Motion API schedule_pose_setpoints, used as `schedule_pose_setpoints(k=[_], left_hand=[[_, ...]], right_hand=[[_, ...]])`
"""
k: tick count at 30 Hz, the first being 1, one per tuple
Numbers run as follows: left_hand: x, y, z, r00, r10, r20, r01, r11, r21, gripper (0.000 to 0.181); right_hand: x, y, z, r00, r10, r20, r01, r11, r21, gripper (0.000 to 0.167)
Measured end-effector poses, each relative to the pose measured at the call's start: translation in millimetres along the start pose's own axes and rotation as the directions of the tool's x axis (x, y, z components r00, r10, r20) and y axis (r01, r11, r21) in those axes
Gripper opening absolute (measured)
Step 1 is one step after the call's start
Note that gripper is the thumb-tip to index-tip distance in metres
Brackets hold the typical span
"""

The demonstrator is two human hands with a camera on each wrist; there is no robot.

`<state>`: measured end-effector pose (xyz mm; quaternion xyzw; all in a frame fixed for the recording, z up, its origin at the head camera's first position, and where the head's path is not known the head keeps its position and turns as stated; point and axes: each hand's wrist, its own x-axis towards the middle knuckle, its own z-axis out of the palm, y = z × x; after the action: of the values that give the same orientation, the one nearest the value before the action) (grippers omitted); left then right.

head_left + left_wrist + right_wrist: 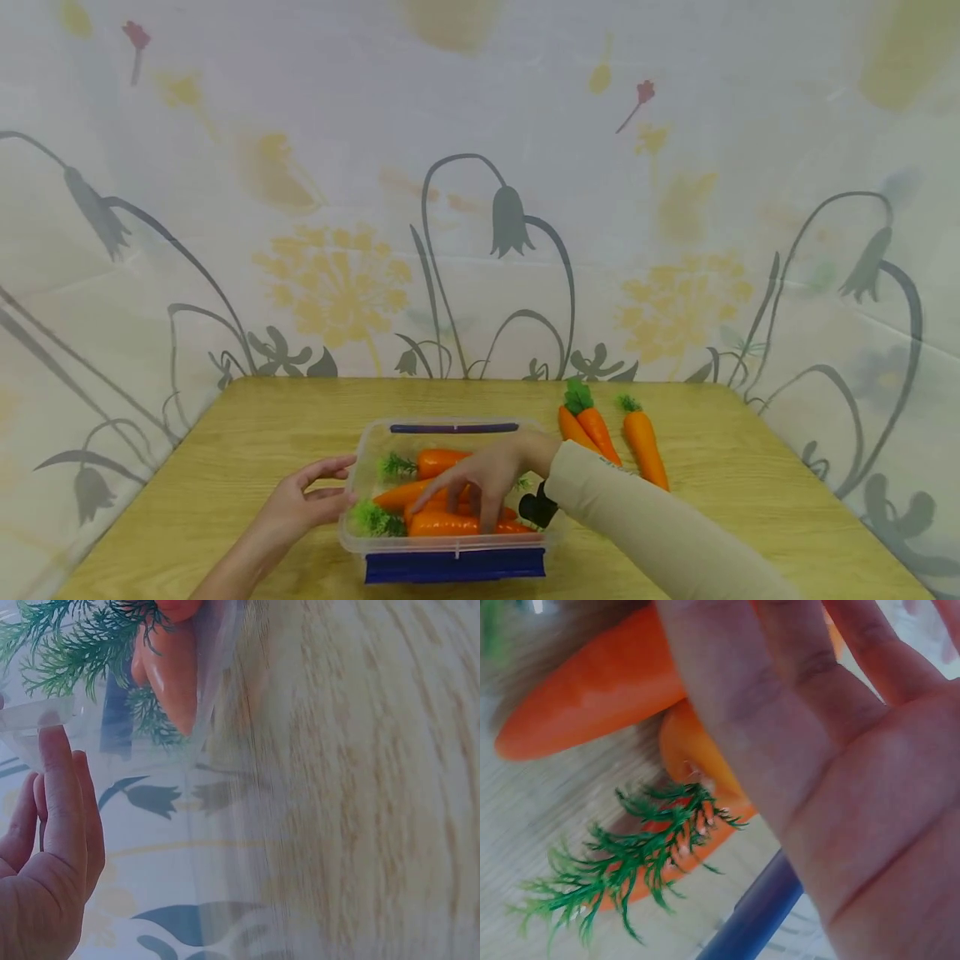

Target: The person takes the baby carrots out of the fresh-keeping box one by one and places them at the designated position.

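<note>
A clear plastic box [351,533] with blue clips stands near the table's front and contains several orange carrots [442,523] with green tops. My left hand [303,502] is at the box's left side, its fingertips touching the rim. In the left wrist view, the fingers of that hand [60,825] look fairly straight against the clear rim. My right hand [487,475] reaches down into the box from above, fingers spread over the carrots. Seen from the right wrist, its fingers [727,690] are extended in front of the carrots [592,690]; their tips are out of view.
Behind the right forearm, two carrots [597,429] lie side by side on the wooden table [285,417]. Another carrot [645,446] lies to their right. A floral-patterned cloth [480,275] hangs behind the table's back edge. The right sleeve [645,517] crosses the table's front right.
</note>
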<state>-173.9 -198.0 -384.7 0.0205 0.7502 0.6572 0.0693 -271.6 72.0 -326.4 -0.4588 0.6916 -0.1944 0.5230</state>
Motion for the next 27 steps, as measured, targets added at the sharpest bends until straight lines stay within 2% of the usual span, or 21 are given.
schedule_pose_setpoints(k=[3,10,13,17,24,27], left_hand=[[-0.5,-0.5,0.2,1.000,0.000,-0.010,0.000,1.000,0.003,0.060],[0.9,-1.3,0.4,1.000,-0.001,-0.008,0.001,1.000,0.009,0.060],[2.0,-0.9,0.3,1.000,0.006,0.003,-0.006,1.000,0.003,0.061],[2.1,-1.2,-0.4,1.000,0.000,0.012,0.000,1.000,0.002,0.061],[1.2,-1.7,-0.9,1.000,-0.009,-0.002,0.009,0.999,0.032,0.061],[1.5,-0.6,-0.6,1.000,-0.004,-0.001,0.004,0.999,0.037,0.061]], right_hand=[[1.2,-2,1,1.000,0.028,-0.011,-0.028,1.000,0.013,0.078],[-2.9,-6,1,0.999,-0.034,-0.026,0.032,0.998,-0.059,0.078],[-8.6,-9,1,0.999,-0.021,-0.049,0.018,0.999,-0.049,0.076],[-16.1,-12,0,0.999,-0.001,-0.054,0.002,1.000,0.016,0.076],[-27.1,-15,-3,0.995,-0.076,-0.060,0.076,0.997,0.001,0.079],[-34.5,-16,-3,0.992,-0.089,-0.088,0.088,0.996,-0.008,0.079]])
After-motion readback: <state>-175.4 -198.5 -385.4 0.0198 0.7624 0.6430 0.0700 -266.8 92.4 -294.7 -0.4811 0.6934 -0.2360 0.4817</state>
